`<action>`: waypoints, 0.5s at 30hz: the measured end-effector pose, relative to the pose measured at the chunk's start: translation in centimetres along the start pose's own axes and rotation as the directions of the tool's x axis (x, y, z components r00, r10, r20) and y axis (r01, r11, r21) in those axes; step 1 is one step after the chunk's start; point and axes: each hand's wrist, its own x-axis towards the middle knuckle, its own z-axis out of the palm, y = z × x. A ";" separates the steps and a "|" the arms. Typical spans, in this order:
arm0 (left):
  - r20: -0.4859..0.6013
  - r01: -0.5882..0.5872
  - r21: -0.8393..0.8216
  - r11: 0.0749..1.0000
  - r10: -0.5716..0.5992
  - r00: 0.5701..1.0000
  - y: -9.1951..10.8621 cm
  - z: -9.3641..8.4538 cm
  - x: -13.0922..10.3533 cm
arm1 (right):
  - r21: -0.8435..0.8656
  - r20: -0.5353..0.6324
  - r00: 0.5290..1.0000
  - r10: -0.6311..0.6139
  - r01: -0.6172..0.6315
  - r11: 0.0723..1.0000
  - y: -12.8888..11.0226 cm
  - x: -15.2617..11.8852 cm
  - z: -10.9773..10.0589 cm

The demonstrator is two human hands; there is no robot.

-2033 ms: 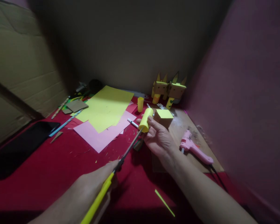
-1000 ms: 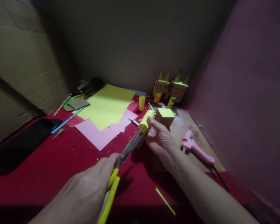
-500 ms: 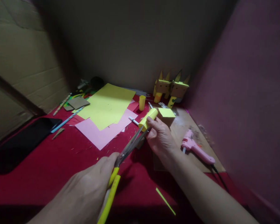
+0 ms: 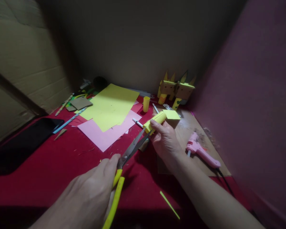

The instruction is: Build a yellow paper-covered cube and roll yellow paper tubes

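Observation:
My left hand [image 4: 92, 187] is closed round the yellow-handled scissors [image 4: 133, 148], whose blades stand slightly apart. The blade tips meet the near end of a yellow paper tube [image 4: 158, 120]. That tube lies tilted in my right hand [image 4: 165, 136], pinched with the thumb on top; the other fingers are partly hidden beneath it. Just behind the right hand is a cardboard box with a yellow top [image 4: 172, 114]. A second yellow tube [image 4: 146, 104] stands upright farther back.
Yellow sheets [image 4: 112, 106] and a pink sheet [image 4: 97, 133] lie left of centre. A black phone [image 4: 26, 143] is at far left. A pink glue gun [image 4: 202, 152] rests on a board at right. Two cardboard figures [image 4: 184, 90] stand behind. A yellow strip [image 4: 169, 205] lies in front.
The paper tube has turned slightly in my right hand, and its far end now points more to the right. The scissor blades have shifted a little at its near end.

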 end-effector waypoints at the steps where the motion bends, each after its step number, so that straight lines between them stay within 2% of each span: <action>1: -0.020 -0.026 0.104 0.994 0.028 0.999 0.1 0.0 -0.1 | 0.005 -0.001 1.000 0.005 -0.005 1.000 0.0 0.0 0.0; 3: -0.032 -0.082 0.326 0.942 0.098 0.995 0.4 0.1 -0.1 | 0.014 -0.008 1.000 0.026 -0.026 1.000 0.1 0.0 -0.1; 6: 0.025 -0.142 0.483 0.864 0.149 0.989 0.4 0.0 -0.2 | 0.037 -0.022 0.998 0.060 -0.059 0.998 0.2 0.0 -0.3; 10: 0.068 -0.162 0.544 0.823 0.150 0.986 -0.2 -0.1 -0.4 | 0.104 -0.041 0.992 0.121 -0.116 0.988 0.1 0.1 -0.4; 15: 0.060 -0.154 0.521 0.839 0.143 0.988 -0.6 0.0 -0.5 | 0.148 -0.066 0.980 0.187 -0.175 0.973 -0.1 0.1 -0.1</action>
